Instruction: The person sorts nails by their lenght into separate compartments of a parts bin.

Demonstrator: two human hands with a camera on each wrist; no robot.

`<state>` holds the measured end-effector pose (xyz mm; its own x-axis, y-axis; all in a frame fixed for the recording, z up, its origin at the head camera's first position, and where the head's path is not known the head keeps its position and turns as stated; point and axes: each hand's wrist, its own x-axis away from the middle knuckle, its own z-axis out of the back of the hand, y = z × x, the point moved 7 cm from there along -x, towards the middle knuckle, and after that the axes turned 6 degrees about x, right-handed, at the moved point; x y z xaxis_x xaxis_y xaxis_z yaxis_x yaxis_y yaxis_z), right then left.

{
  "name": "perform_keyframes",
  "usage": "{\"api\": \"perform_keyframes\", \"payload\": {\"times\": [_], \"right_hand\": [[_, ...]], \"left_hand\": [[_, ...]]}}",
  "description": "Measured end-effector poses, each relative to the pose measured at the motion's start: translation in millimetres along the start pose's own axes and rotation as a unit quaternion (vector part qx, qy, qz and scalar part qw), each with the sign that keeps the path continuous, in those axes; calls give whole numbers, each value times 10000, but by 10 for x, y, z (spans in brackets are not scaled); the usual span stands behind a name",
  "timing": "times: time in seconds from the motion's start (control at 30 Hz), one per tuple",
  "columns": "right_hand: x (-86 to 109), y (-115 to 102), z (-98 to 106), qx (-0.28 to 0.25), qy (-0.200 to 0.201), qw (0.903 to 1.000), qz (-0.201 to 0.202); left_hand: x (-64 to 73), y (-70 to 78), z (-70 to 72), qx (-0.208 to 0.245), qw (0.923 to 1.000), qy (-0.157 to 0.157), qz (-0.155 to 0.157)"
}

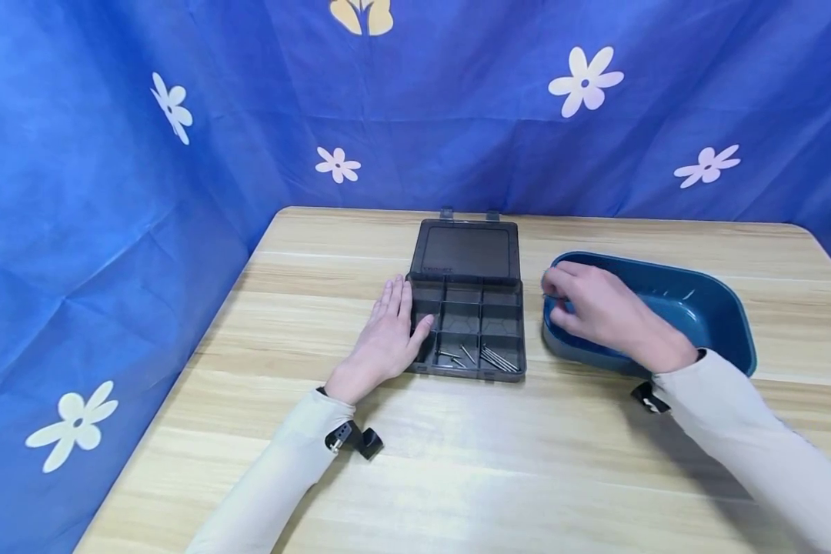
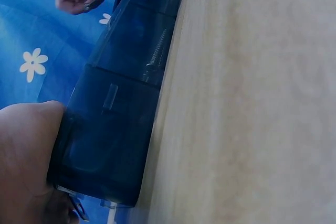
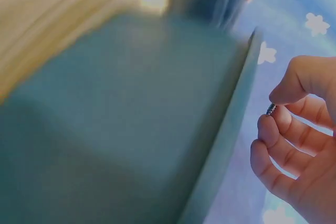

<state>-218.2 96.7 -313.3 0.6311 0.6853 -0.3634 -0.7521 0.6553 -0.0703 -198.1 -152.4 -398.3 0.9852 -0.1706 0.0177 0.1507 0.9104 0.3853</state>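
Note:
A dark translucent compartment box [image 1: 461, 316] lies on the table with its lid [image 1: 467, 250] folded back. Its front right compartment holds several long screws [image 1: 500, 359], and shorter screws [image 1: 467, 354] lie in the front middle one. My left hand [image 1: 381, 338] rests along the box's left edge, fingers extended and thumb over the left compartments. Above the near left rim of a blue basin [image 1: 723, 292], my right hand [image 1: 599, 308] pinches a small metal screw [image 3: 271, 109] between thumb and fingers. Only a short threaded bit of that screw shows; the fingers hide the rest.
The wooden table [image 1: 415, 469] extends in front of the box and basin. A blue curtain [image 1: 457, 108] with flower prints hangs behind the table and down its left side. Each wrist carries a black strap with a camera [image 1: 369, 444].

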Motion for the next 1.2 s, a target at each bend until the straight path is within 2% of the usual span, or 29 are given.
{"api": "perform_keyframes", "payload": {"times": [0.3,0.57,0.87,1.2], "right_hand": [[-246,-540,-184,-504,-67,9978,419],[-336,-849,-367,-724,-72,9944,768],[-322,-980,-557,-909,-312,9910,935],[-335,-1055,-657,-830,-418,9910,965]], "left_hand": [[0,8,11,-12,10000,18,-12],[-11,-6,-1,-65,10000,-32,25],[-7,21,-6,-37,9999,-91,59],[2,1,-2,-1,9999,-96,80]]}}
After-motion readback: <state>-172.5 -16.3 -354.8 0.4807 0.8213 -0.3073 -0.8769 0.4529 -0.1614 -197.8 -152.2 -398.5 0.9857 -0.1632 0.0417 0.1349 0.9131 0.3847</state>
